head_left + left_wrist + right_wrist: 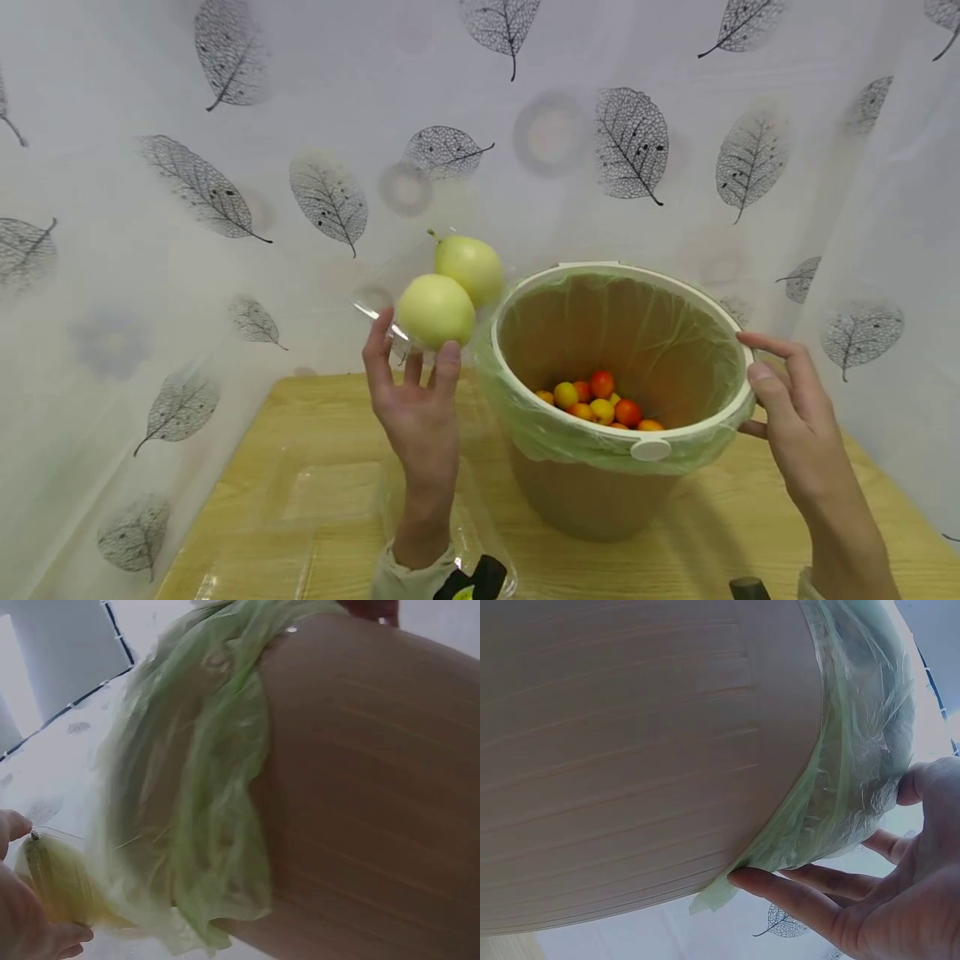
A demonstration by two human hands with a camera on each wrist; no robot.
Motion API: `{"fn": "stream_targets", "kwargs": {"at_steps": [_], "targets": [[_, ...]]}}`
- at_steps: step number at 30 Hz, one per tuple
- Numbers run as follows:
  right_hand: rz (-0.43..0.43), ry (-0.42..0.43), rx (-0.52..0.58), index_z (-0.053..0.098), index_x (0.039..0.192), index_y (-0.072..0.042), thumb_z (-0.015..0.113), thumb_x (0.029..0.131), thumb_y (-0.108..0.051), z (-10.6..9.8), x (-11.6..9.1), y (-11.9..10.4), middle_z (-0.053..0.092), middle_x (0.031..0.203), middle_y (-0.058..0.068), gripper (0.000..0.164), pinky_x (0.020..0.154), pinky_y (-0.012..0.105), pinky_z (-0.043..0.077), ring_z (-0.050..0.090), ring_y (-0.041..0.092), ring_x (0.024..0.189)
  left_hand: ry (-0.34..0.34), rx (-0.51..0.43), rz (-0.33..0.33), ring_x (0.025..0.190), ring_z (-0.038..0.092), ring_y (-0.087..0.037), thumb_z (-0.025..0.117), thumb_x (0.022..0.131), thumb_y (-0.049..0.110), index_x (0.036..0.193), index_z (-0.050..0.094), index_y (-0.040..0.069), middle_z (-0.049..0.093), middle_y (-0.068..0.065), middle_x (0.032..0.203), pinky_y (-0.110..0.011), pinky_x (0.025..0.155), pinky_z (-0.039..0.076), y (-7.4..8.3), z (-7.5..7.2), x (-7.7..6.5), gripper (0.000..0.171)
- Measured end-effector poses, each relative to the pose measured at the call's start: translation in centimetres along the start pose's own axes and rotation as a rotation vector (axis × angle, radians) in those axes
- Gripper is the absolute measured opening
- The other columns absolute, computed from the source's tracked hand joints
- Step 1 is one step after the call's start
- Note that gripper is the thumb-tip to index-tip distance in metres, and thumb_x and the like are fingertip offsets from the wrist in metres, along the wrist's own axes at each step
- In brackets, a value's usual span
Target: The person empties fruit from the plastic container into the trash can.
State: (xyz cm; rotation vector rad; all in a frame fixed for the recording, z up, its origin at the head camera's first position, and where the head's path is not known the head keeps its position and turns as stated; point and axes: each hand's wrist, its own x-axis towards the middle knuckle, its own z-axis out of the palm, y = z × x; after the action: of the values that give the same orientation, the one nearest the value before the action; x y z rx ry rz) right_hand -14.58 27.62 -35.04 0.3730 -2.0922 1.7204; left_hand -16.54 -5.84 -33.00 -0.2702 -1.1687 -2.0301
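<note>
Two pale yellow-green pears (437, 312) sit in a thin clear plastic tray (366, 310), held up by my left hand (420, 429) just left of the bin. Fingers and thumb curl around the tray from below, against the nearer pear. A tan bin (592, 500) tilts toward me on the table, lined with a light green plastic bag (555, 437) folded over its rim. My right hand (806, 437) grips the bin's right rim, thumb and fingers pressing the bag, as the right wrist view shows. Several small red, orange and yellow fruits (602, 411) lie inside; the bin's front wall hides some.
Clear plastic trays (337, 492) lie on the wooden table (247, 467), at left and under my left forearm. A whitish curtain (360, 75) with dark leaf prints hangs behind the table and along both sides.
</note>
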Motion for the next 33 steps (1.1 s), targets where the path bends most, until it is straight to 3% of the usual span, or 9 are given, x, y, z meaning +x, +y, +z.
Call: {"fn": "stream_targets", "kwargs": {"at_steps": [4,9,17,24,28,33], "targets": [[0.001,0.004,-0.033,0.045,0.15,-0.01,0.039,0.111,-0.016,0.2,-0.1,-0.1,0.065,0.123,0.002,0.039,0.067,0.025,0.06,0.069,0.008,0.103,-0.071,0.049,0.065,0.132,0.051,-0.035,0.075,0.087,-0.01,0.148,0.049,0.006,0.027,-0.014,0.157,-0.039,0.103,0.051,-0.4,0.8,-0.7,0.069],[-0.003,-0.002,-0.074,0.044,0.151,-0.01,0.038,0.112,-0.017,0.3,0.0,-0.3,0.064,0.125,0.002,0.04,0.068,0.025,0.06,0.068,0.008,0.104,-0.105,0.125,0.148,0.143,0.041,-0.031,0.074,0.085,-0.013,0.146,0.051,0.003,0.015,-0.015,0.161,-0.044,0.116,0.038,-0.8,1.2,-1.2,0.067],[0.001,0.002,-0.095,0.043,0.151,-0.01,0.038,0.112,-0.018,0.3,-0.1,-0.3,0.064,0.124,0.002,0.04,0.067,0.025,0.06,0.068,0.008,0.102,-0.232,0.237,0.271,0.147,0.035,-0.032,0.075,0.083,-0.016,0.142,0.055,0.0,0.013,-0.016,0.164,-0.048,0.116,0.038,-1.3,1.4,-1.5,0.065],[0.002,0.005,-0.032,0.045,0.149,-0.011,0.038,0.111,-0.016,0.3,-0.1,-0.1,0.066,0.12,0.003,0.039,0.066,0.025,0.06,0.069,0.01,0.101,-0.334,0.283,0.317,0.15,0.03,-0.037,0.075,0.083,-0.016,0.143,0.059,0.008,0.013,-0.018,0.166,-0.048,0.118,0.035,-1.4,1.1,-1.3,0.068],[0.002,0.009,-0.024,0.046,0.149,-0.011,0.038,0.111,-0.016,0.3,-0.1,-0.1,0.066,0.12,0.002,0.039,0.066,0.025,0.06,0.069,0.009,0.101,-0.361,0.358,0.351,0.15,0.029,-0.039,0.078,0.083,-0.012,0.145,0.059,0.016,0.014,-0.021,0.165,-0.048,0.12,0.032,-1.3,0.9,-1.1,0.07],[-0.003,0.008,-0.033,0.045,0.149,-0.011,0.038,0.111,-0.016,0.3,-0.1,-0.2,0.066,0.119,0.003,0.039,0.067,0.025,0.06,0.069,0.009,0.101,-0.39,0.437,0.39,0.151,0.028,-0.038,0.079,0.084,-0.007,0.144,0.061,0.017,0.016,-0.021,0.166,-0.05,0.119,0.033,-1.0,0.8,-0.9,0.066]]}}
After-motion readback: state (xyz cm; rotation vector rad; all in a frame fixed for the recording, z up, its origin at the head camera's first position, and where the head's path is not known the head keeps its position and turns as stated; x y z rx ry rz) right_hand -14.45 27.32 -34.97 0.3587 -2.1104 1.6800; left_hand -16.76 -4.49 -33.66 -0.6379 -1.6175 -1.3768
